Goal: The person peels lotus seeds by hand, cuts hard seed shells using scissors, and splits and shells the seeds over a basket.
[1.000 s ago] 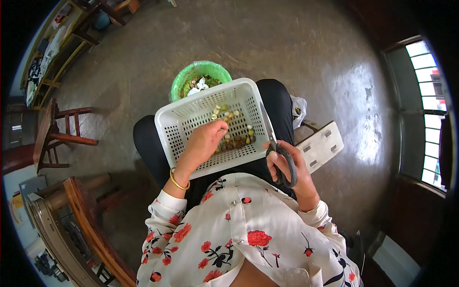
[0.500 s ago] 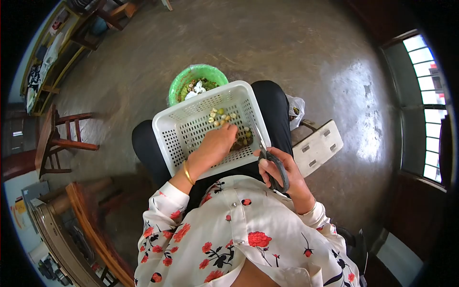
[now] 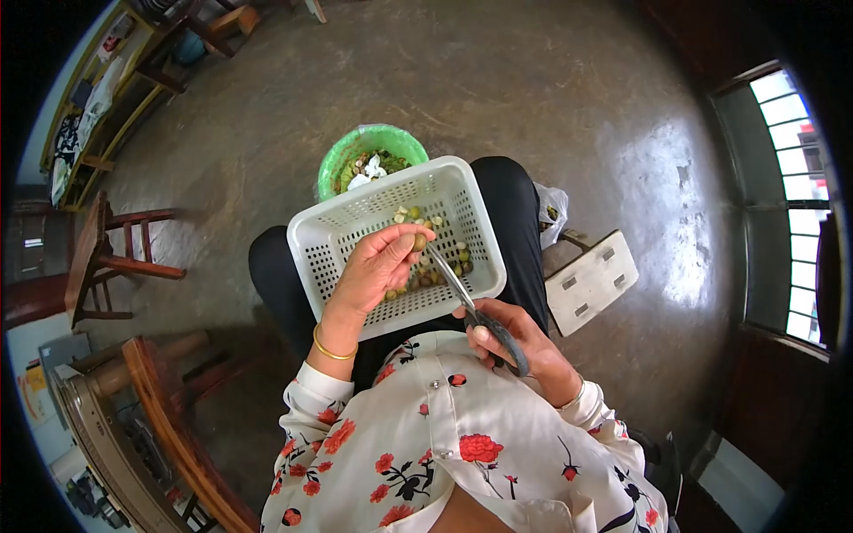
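A white perforated basket (image 3: 306, 233) rests on my lap with several small round brown and pale green pieces (image 3: 418, 279) inside. Above it, my left hand (image 3: 378, 266) pinches one small brownish round piece (image 3: 419, 242) between thumb and fingertips. My right hand (image 3: 515, 342) is closed around the dark handles of the scissors (image 3: 453, 282). The scissor blades point up and left, with their tips close beside the piece in my left hand. Whether the tips touch it is hard to tell.
Beyond the basket stands a green bin (image 3: 400, 142) holding green and brown scraps and white bits. A white stool or bench (image 3: 593, 282) and a plastic bag (image 3: 553, 209) are at the right. Wooden chairs (image 3: 89, 258) stand on the left.
My left hand has risen from the pieces in the basket with one round piece pinched. My right hand has swung the scissors left, towards that piece.
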Demonstrator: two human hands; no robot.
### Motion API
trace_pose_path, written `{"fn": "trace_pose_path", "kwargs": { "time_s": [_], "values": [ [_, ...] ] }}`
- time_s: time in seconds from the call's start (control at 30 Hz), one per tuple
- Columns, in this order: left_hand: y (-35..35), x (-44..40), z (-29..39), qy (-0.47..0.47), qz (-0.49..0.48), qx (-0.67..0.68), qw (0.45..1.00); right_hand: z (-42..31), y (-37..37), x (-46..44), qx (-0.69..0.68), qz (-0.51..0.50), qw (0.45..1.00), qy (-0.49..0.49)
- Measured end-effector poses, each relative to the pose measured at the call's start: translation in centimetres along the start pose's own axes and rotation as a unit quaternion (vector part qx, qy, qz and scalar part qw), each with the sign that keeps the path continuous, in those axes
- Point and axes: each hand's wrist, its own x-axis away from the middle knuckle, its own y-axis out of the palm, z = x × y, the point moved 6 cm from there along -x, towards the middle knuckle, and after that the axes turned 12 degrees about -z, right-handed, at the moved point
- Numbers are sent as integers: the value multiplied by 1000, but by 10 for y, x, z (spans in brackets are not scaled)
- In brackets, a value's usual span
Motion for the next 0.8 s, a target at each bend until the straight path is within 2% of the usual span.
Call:
{"fn": "trace_pose_path", "kwargs": {
  "time_s": [0.53, 0.8],
  "values": [
    [4, 3, 4, -29, -34, -74, 996, -6, -2, 5, 60, 19, 998, 30],
    [3, 3, 1, -37, -31, -70, 996, -5, -3, 3, 85, 0, 996, 30]
  ]
}}
